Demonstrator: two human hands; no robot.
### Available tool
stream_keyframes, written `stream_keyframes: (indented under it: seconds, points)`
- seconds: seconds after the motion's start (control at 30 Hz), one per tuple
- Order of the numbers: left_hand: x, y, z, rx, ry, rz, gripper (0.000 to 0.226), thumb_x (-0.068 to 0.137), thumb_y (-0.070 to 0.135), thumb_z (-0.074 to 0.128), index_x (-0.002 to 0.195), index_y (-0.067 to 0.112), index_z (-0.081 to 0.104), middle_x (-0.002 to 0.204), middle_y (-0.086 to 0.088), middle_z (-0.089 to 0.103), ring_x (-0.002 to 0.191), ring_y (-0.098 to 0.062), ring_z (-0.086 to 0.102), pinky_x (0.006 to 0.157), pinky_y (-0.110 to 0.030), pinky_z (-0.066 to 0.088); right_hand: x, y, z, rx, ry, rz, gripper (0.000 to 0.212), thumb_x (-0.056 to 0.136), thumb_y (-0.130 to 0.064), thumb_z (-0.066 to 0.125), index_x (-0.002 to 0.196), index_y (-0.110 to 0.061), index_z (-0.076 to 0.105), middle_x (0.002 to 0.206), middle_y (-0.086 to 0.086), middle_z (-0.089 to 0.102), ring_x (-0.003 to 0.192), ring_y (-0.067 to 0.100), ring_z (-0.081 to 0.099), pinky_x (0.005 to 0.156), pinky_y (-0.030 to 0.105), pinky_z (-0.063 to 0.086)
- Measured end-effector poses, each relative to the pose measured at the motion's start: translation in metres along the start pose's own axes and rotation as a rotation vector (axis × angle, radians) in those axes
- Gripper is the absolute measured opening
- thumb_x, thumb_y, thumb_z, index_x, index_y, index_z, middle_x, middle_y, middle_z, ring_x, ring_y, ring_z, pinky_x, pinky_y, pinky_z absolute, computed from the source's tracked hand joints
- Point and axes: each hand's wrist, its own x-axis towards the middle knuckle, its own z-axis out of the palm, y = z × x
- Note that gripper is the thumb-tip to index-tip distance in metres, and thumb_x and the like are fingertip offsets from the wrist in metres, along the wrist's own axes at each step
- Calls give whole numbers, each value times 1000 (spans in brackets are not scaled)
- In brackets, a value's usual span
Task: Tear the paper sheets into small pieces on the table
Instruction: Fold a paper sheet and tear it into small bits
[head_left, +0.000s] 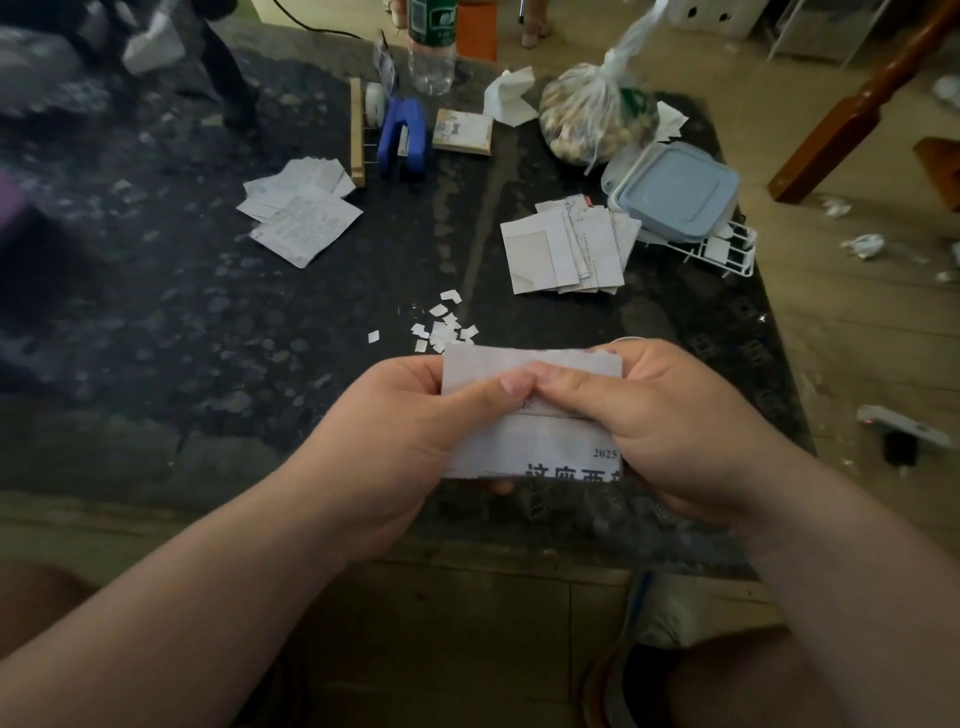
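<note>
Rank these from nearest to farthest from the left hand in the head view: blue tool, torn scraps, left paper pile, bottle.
1. torn scraps, just beyond the left hand gripping the folded paper.
2. left paper pile, mid-table, left side.
3. blue tool, farther back, centre.
4. bottle, far edge.

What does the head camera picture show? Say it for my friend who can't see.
A left hand and a right hand pinch a printed paper sheet above a dark table. Small torn pieces lie just beyond it, with a left paper stack and a right paper stack farther back.
</note>
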Motion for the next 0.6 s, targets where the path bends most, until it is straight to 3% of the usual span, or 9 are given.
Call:
stream_keyframes:
  seconds: [0.1,0.2,0.3,0.47,0.53,0.6]
  points:
    - [0,-2,-4,109,-25,-9,28,79,27,74,93,4,78,95,-19,77,73,-24,67,55,-28,57,-1,-3,-4,10,-1,-5,31,93,-33,65,102,-5,76,94,21,77,92,41,74,88,55,57]
    - [-2,-3,-7,173,3,37,31,80,32,74,89,3,77,80,-18,74,61,-28,58,51,-31,54,-3,-5,-7,-47,-51,-8,31,88,-35,67,98,-8,76,88,15,78,78,29,75,69,38,60]
    - [-3,-1,-7,201,108,105,32,79,34,73,82,2,71,54,-7,59,42,-19,49,43,-32,49,-8,-10,-9,-126,-150,32,24,89,-32,66,90,-10,76,73,11,74,51,12,58,42,16,41]
    - [-4,3,-10,310,173,178,31,83,43,69,73,14,73,38,-5,48,29,-21,43,42,-30,40,-13,-11,-11,-189,-280,37,27,87,-38,64,73,-17,73,64,8,68,47,11,49,41,15,35]
    - [-5,10,-15,332,83,143,37,88,43,64,63,17,71,42,-9,51,32,-19,45,42,-26,39,-13,-11,-12,-196,-220,14,31,85,-41,65,69,-15,73,55,7,62,43,11,46,42,15,36]
    - [-6,17,-25,362,-77,69,42,94,43,66,60,19,70,52,-14,56,39,-16,45,53,-32,43,-12,-11,-15,-182,-131,-23,34,82,-44,65,65,-16,71,50,6,56,41,11,43,42,16,35]
